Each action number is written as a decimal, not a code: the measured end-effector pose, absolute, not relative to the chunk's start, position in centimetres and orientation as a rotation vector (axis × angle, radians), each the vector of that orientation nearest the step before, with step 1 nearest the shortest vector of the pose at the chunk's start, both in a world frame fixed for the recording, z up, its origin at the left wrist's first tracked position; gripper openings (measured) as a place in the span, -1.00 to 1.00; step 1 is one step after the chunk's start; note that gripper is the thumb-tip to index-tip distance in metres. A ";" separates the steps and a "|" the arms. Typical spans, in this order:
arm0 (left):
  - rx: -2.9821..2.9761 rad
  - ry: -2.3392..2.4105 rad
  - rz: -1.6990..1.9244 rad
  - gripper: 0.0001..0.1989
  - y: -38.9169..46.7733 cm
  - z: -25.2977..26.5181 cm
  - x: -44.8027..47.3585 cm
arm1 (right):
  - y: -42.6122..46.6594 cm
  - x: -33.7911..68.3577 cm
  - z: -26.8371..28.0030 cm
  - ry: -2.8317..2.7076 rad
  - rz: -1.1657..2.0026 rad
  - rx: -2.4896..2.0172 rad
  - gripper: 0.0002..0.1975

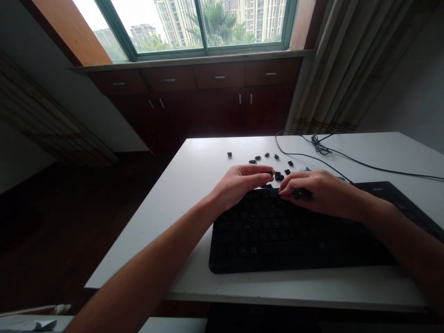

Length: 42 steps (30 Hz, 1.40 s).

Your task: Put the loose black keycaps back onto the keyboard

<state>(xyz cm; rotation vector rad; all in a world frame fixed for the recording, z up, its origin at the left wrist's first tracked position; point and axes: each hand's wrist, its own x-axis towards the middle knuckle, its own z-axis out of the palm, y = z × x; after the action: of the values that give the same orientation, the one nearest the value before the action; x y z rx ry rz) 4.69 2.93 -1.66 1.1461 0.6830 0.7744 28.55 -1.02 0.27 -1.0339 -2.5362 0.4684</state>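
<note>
Now both hands sit at the far edge of the keyboard (294, 231), which lies with its long axis running left to right across the white bench (194, 185), slightly skewed so its right end runs farther back. Left hand (243, 182) is curled, fingertips pinched at the top row, and it seems to have a small dark keycap (269, 174) at its tips (too small to be sure it is truly gripped). Right hand (321, 192) is curled too, fingers bent down on something dark and small (301, 193) pressed against the upper keys; whether that is a keycap or a tool, I cannot tell.

Loose keycaps (279, 176) lie scattered just beyond the hands, away from the person, the nearest touching distance from the left fingertips, the farthest one (229, 154) off to the left and well apart. So the left hand is the nearer to most of that scatter.

Cable (319, 149) snakes across the far right of the bench, coiled behind the right hand. Open bench lies to the left of the keyboard, with the bench's left edge close beyond.
</note>
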 end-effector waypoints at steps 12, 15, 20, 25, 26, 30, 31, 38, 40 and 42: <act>1.151 0.673 0.777 -0.64 3.1 -1.9 4.6 | -0.8 28.7 0.3 -2.502 0.504 -0.996 -0.85; 1.158 0.668 0.774 -0.64 3.1 -1.9 4.6 | -0.8 28.7 0.3 -2.498 0.501 -1.004 -0.86; 1.159 0.667 0.767 -0.64 3.1 -1.8 4.6 | -0.8 28.6 0.3 -2.489 0.565 -0.991 -0.88; 1.146 0.665 0.768 -0.64 3.1 -1.9 4.6 | -0.9 28.6 0.7 -2.463 0.611 -0.987 -0.86; 1.142 0.660 0.771 -0.64 3.1 -1.9 4.7 | -1.0 28.5 0.8 -2.434 0.613 -1.000 -0.86; 1.124 0.653 0.807 -0.65 3.3 -1.5 4.5 | -1.5 27.6 1.6 -1.982 0.766 -1.037 -0.78; 1.117 0.659 0.831 -0.65 3.4 -1.3 4.3 | -1.6 27.1 1.9 -1.798 0.853 -1.008 -0.69; 1.013 0.668 1.097 -0.68 5.3 -0.8 2.4 | -1.0 22.8 5.3 -1.321 1.134 -0.690 -0.44; 0.995 0.665 1.140 -0.71 5.9 -0.9 1.9 | -0.9 21.9 4.9 -1.310 1.053 -0.639 -0.44; 0.986 0.660 1.165 -0.73 6.4 -0.9 1.5 | -0.7 21.3 3.5 -1.308 1.055 -0.668 -0.46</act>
<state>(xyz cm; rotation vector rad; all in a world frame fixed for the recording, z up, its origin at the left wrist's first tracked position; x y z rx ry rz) 1.48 6.36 -0.93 0.9858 0.6599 1.1647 21.26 -0.70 3.51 -0.6679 -1.3081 1.0550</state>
